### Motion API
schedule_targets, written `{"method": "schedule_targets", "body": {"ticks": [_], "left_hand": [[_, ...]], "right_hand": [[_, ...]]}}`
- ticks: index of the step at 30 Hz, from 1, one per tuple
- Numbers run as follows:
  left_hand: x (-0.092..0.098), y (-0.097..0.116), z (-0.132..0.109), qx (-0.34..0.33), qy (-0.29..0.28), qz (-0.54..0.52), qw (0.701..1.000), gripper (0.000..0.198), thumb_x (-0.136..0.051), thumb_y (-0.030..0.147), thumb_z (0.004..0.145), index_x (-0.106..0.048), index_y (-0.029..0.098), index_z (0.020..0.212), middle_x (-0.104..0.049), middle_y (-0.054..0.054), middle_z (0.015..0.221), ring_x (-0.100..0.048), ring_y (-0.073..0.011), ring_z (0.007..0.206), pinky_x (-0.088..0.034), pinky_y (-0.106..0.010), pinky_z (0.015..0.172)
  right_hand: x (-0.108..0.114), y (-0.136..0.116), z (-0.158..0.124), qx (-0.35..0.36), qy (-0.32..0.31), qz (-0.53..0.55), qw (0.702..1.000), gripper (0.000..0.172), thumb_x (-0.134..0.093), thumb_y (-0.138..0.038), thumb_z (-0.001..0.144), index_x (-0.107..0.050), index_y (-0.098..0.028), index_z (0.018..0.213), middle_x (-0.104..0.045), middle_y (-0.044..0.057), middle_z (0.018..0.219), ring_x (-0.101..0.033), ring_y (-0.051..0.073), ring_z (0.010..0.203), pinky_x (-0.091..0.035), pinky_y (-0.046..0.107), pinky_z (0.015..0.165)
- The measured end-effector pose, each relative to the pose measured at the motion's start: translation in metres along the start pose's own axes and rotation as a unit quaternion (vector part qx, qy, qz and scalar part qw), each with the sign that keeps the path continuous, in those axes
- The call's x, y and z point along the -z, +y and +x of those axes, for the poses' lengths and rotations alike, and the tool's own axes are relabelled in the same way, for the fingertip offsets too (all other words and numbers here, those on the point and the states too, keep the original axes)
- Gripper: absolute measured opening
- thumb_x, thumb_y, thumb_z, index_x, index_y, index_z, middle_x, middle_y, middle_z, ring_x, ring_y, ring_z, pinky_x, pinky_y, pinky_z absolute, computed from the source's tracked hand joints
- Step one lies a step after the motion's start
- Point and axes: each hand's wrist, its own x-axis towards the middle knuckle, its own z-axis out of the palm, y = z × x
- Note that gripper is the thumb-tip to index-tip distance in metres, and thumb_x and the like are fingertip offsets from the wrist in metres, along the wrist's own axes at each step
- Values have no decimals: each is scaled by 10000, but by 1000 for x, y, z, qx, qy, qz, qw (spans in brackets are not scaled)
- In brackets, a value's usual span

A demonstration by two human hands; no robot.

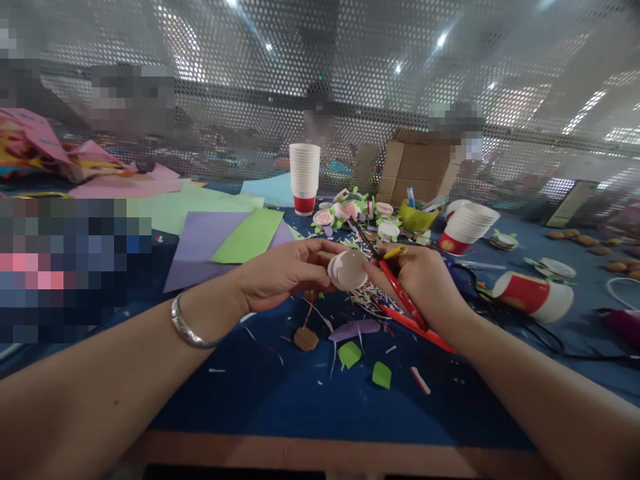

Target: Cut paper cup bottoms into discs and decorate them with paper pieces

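Observation:
My left hand [295,270], with a silver bangle at the wrist, pinches a small white paper cup base [352,270] by its left side. The round face of this cut-down cup is turned toward me. On its right side, the fingers of my right hand [417,277] touch or nearly touch the rim. Scissors [403,293] with a red handle are held in my right hand, their dark blades pointing up and away to the left. A yellow piece [394,253] shows by the fingers; I cannot tell whether it belongs to the scissors. Paper shreds [367,298] lie beneath both hands.
Upright cups [305,177] stand stacked at the back, with another stack [467,227] leaning at right. A red-and-white cup [533,295] lies sideways. Purple paper [200,247] and green paper [250,237] spread at left. Leaf cutouts [382,375] lie in front; a cardboard box [415,167] stands behind.

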Motion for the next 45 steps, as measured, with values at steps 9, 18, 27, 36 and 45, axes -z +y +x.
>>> {"method": "schedule_targets", "body": {"ticks": [9, 18, 27, 36, 45], "left_hand": [[-15, -2, -5, -53, 69, 29, 996, 471, -837, 136, 719, -645, 165, 1149, -715, -28, 967, -652, -116, 836, -447, -216, 605], [-17, -3, -7, -79, 83, 70, 991, 456, -762, 103, 718, -650, 152, 1157, -720, -27, 969, -659, -131, 886, -495, -227, 687], [-19, -4, -9, -144, 121, 162, 969, 451, -700, 156, 713, -690, 176, 1163, -710, -17, 907, -600, -123, 737, -467, -213, 552], [-25, 2, -10, -99, 73, -39, 992, 330, -634, 109, 845, -643, 174, 1169, -720, 13, 826, -614, -73, 608, -516, -187, 555], [-32, 1, -16, -48, 34, -118, 991, 472, -781, 13, 773, -607, 173, 1181, -721, -16, 1027, -693, -102, 881, -564, -196, 766]], "right_hand": [[-1, 0, -4, 17, 9, 39, 999, 244, -656, -390, 817, -571, -208, 677, -623, 11, 644, -587, 161, 616, -421, 277, 606], [0, -8, -5, 30, -1, 61, 998, 269, -671, -365, 808, -521, -213, 644, -552, -13, 576, -510, 140, 553, -376, 269, 555], [-3, 0, -10, 47, 21, 109, 993, 189, -698, -357, 861, -646, -194, 783, -632, 0, 682, -574, 148, 635, -450, 263, 613], [19, -22, -17, -156, -98, 324, 928, 386, -844, -528, 716, -670, -196, 806, -507, -79, 437, -439, 94, 321, -338, 204, 324], [19, -8, -12, -133, -131, 349, 918, 604, -726, -579, 844, -479, -201, 442, -490, -28, 350, -480, 90, 325, -371, 213, 385]]}}
